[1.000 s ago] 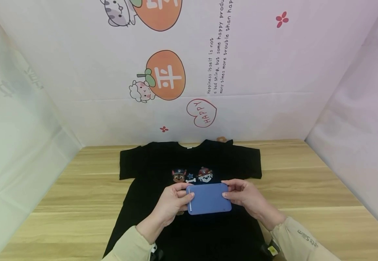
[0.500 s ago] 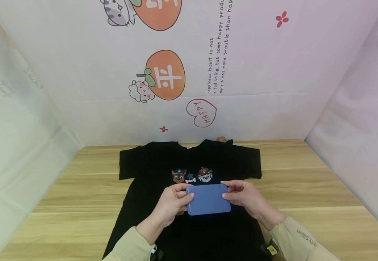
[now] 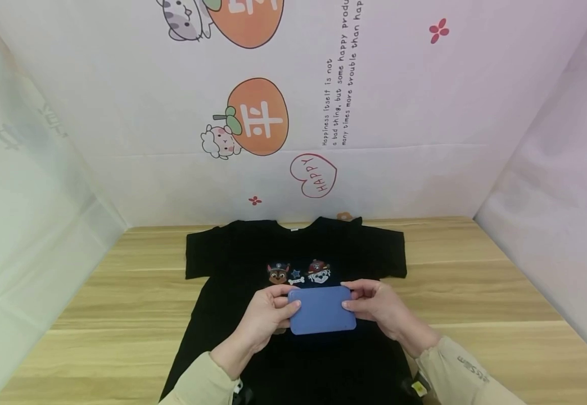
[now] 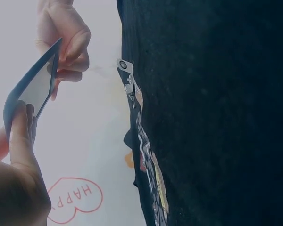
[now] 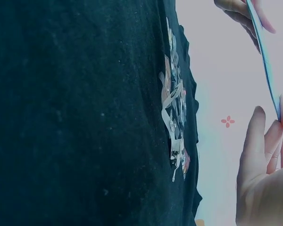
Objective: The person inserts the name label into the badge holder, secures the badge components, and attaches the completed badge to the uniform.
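A thin blue rectangular case or panel (image 3: pixel 322 310) with rounded corners is held level between both hands, above a black T-shirt (image 3: pixel 324 360). My left hand (image 3: pixel 265 315) pinches its left edge, thumb on top and fingers behind. At the opposite edge, my right hand (image 3: pixel 376 306) pinches it the same way. In the left wrist view the side of the blue panel (image 4: pixel 30 73) facing the shirt looks pale grey inside a blue rim. The right wrist view catches the panel (image 5: pixel 265 59) almost edge-on. What exactly it is cannot be told.
The T-shirt lies spread on a wooden table (image 3: pixel 96 315), sleeves out and neckline toward the back. Cartoon dog prints (image 3: pixel 298 273) mark its chest. A white printed cloth (image 3: pixel 400 112) hangs behind, with pale cloth walls at both sides.
The blue panel has tilted slightly, and the pale line along its left edge has gone from sight. My right hand has shifted a little to the left. The shirt lies as before.
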Demonstrator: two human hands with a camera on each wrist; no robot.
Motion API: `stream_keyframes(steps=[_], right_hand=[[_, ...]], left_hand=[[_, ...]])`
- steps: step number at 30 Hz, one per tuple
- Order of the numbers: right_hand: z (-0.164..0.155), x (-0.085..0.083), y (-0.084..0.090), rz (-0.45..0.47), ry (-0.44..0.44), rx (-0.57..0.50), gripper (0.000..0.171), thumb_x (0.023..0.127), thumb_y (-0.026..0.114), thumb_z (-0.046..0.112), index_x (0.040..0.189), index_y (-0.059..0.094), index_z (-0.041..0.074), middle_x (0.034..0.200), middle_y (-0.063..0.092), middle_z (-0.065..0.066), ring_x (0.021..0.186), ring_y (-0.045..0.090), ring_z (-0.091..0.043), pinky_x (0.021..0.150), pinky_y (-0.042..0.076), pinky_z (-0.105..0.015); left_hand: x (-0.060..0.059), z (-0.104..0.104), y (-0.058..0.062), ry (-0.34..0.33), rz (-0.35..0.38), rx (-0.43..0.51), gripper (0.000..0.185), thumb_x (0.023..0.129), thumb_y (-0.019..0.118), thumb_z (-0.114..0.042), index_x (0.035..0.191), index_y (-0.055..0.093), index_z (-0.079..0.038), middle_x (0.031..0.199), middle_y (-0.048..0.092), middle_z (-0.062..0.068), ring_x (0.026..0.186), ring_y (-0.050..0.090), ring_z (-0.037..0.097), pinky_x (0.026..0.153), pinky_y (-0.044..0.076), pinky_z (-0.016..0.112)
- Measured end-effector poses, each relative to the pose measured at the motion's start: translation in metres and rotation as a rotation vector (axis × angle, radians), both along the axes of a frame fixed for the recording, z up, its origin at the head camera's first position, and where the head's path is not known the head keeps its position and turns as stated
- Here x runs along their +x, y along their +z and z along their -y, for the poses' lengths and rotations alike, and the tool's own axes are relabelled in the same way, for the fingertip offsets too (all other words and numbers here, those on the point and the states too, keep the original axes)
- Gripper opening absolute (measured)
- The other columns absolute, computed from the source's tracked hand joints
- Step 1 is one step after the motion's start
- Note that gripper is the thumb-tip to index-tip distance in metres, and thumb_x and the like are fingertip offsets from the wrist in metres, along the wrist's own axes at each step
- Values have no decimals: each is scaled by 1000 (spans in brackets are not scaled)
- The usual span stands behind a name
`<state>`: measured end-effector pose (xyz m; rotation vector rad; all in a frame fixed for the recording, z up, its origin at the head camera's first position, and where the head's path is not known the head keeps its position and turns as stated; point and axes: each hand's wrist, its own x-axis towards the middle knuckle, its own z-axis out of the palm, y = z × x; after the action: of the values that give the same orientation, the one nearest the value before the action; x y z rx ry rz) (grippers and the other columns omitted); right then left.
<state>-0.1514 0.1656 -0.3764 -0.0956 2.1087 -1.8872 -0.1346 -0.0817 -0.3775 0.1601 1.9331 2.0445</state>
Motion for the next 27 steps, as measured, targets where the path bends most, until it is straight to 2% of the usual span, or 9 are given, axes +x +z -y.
stream_keyframes(steps=[6,8,10,13,17,22,27], right_hand=[[3,-1,1,-3,-21,15,43,83,71,4,123,58,-4,81,53,1,73,57,-10,71,57,-27],[4,-1,1,-8,-29,26,42,83,71,4,122,59,-4,81,53,1,73,58,-10,72,58,-28],[4,-1,0,-11,-37,36,41,83,71,4,122,59,-4,81,54,0,74,58,-11,73,58,-29],[6,0,0,-18,-37,44,40,82,72,5,120,61,-3,81,54,0,74,58,-12,73,58,-30],[6,-1,3,-33,5,34,40,82,72,7,120,60,-4,82,54,0,74,57,-13,74,58,-33],[3,-3,9,-62,88,14,42,85,71,11,120,57,-7,83,55,1,76,57,-12,77,58,-36],[-4,-7,12,-80,110,-4,45,89,67,19,121,53,-10,86,56,3,82,60,-10,82,56,-36]], left_hand=[[-1,2,1,5,-15,-13,31,91,62,-9,118,56,4,89,74,9,54,60,6,48,35,22],[0,2,1,7,-21,-15,31,91,62,-8,118,56,5,90,74,9,55,61,7,49,36,22],[0,3,2,8,-22,-16,31,91,62,-8,118,56,5,92,73,11,57,61,8,50,39,23],[-1,4,2,-1,-34,-11,32,91,61,-7,119,54,7,97,72,16,65,66,11,58,51,25],[-2,7,1,-22,-60,14,33,91,60,-5,120,52,11,102,70,21,75,70,15,70,58,31],[-3,12,0,-32,-62,45,35,91,59,-3,121,50,13,105,68,24,80,70,17,74,58,35],[-5,18,2,-12,-50,61,37,92,59,-5,124,49,12,111,65,27,88,69,21,79,56,42]])
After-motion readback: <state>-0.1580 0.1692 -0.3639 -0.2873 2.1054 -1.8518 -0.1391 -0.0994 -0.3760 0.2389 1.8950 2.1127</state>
